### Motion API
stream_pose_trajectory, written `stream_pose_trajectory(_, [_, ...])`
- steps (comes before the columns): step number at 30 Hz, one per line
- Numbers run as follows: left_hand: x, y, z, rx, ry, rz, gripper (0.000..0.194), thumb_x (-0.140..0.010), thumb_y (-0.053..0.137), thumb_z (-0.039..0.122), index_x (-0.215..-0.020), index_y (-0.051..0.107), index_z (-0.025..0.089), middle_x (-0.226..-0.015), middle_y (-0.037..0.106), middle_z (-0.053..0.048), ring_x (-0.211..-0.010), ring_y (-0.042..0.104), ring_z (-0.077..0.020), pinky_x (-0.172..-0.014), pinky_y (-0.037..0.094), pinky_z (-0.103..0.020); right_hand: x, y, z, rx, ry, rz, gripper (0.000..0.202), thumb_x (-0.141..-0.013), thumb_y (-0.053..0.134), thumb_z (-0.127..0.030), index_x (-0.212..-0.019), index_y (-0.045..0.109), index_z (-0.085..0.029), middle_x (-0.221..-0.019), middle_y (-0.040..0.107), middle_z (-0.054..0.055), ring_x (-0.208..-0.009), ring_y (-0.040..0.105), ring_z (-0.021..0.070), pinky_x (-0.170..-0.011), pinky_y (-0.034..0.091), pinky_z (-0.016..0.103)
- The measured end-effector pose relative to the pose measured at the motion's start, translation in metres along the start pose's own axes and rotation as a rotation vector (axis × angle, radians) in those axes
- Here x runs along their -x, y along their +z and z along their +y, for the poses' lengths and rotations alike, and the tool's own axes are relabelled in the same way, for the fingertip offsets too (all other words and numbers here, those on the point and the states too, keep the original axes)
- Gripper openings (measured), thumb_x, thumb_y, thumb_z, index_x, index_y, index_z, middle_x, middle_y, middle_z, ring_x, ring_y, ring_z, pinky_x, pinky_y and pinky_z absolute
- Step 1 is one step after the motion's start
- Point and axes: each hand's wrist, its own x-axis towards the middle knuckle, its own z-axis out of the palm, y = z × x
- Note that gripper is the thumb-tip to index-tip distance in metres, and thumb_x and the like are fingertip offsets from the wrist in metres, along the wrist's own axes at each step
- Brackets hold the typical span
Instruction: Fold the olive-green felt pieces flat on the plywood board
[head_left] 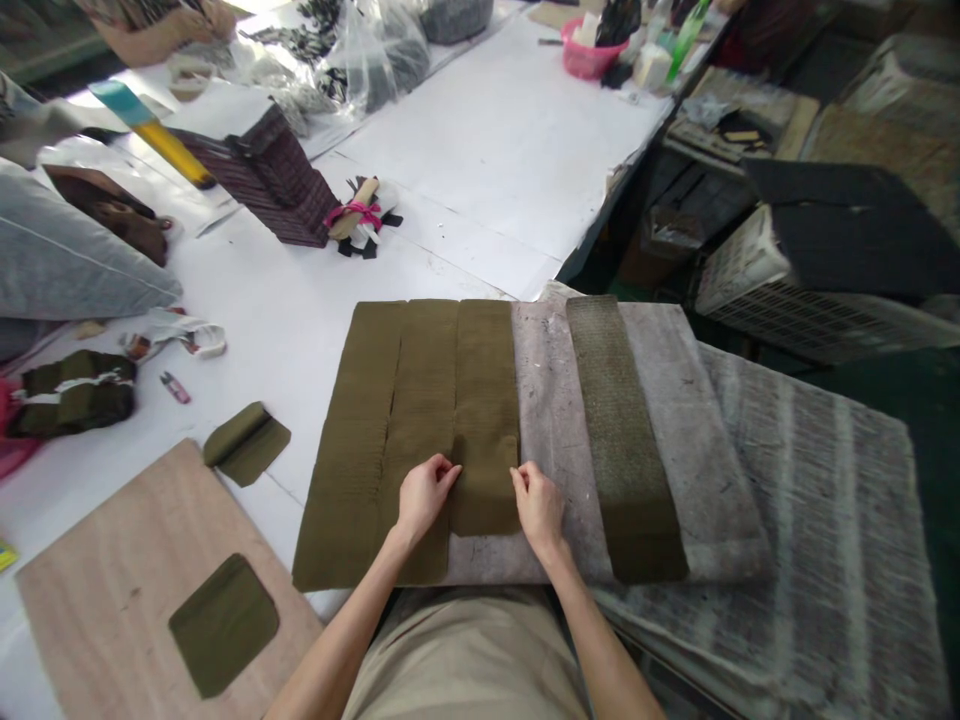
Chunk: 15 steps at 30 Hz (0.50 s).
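Note:
My left hand [427, 492] and my right hand [538, 503] each pinch one side edge of an olive fabric piece [486, 490]. It lies flat at the near end of the third column of olive fabric [487, 370]. Left of it, two more columns of the same cloth [352, 440] lie side by side on a grey padded cloth [551, 400]. To the right of my right hand is a separate olive strip [626, 440] with a rougher, speckled upper part. My fingertips hide parts of the piece's side edges.
A wooden board [112, 600] at the left carries a loose olive piece [225, 625]; a folded olive piece [247, 443] touches its corner. Farther off stand a stack of dark fabric [262, 165] and a pink basin [589, 60]. Another person's arm [154, 35] shows at the upper left.

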Motion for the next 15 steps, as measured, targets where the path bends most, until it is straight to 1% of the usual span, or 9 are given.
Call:
stream_pose_trajectory(6, [-0.0026,-0.0003,0.0029,-0.062,-0.038,-0.025,0.026,-0.083,0.056,0.042,-0.069,0.058,0.021,-0.062,0.061,0.002,-0.058,0.053,-0.0127,-0.053,0.029,-0.023,-0.0017,-0.0003,-0.0008,0.058,0.000,-0.002,0.026,-0.094,0.044,-0.037,-0.080,0.057,-0.021,-0.073,0.068,0.000,-0.060,0.059,0.0119,-0.054,0.024,0.024])
stream_pose_trajectory(15, [-0.0019,-0.0024,0.0072,-0.133,-0.039,-0.038,0.026,-0.083,0.055,0.043,-0.068,0.056,0.021,-0.063,0.062,0.002,-0.059,0.054,-0.0137,-0.053,0.028,-0.023,-0.0056,0.0005,0.0000,0.091,0.025,-0.048,0.025,-0.094,0.046,-0.037,-0.079,0.057,-0.021,-0.071,0.067,-0.001,-0.060,0.058,0.0113,-0.054,0.024,0.024])
